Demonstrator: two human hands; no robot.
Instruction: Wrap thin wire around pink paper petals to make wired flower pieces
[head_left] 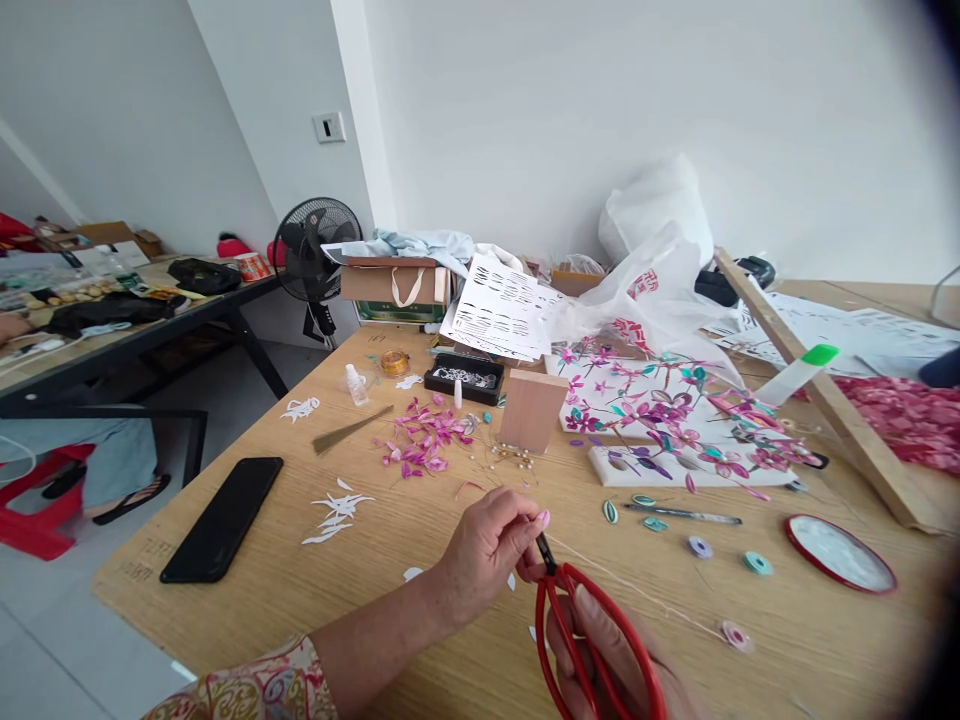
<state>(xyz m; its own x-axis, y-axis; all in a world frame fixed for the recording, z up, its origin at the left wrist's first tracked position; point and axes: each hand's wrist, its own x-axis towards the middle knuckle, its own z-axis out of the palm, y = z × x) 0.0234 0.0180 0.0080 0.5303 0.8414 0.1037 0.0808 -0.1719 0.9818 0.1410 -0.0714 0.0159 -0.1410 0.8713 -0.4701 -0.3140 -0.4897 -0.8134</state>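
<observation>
pale wall (525, 120) and a black fan (315, 240) back a wooden table (255, 610). at its near side, the left hand (480, 550) pinches a small pink petal (544, 518) between thumb and fingertips, while the right hand (616, 645) grips red-handled scissors (553, 575), their dark metal just below the petal. a pale thread (667, 606) runs from beside the pinch to a pink spool (736, 636) on the right. fingers cover the blade tips, so whether they straddle the thread cannot be told. for a neat snip, it would seem best to pinch firmly, draw the thread lightly taut, and close only the blade tips on it, clear of skin and petal edge. beyond the hands lie loose pink petals (427, 435), a wooden block (534, 410), and white foam (697, 476) bearing magenta flower sprigs (667, 410). to the right sit a lavender spool (700, 547), a teal spool (757, 563) and a red-rimmed dish (840, 553); to the left, white cut-outs (335, 521) and a black phone (223, 520) lie flat on the wood.
</observation>
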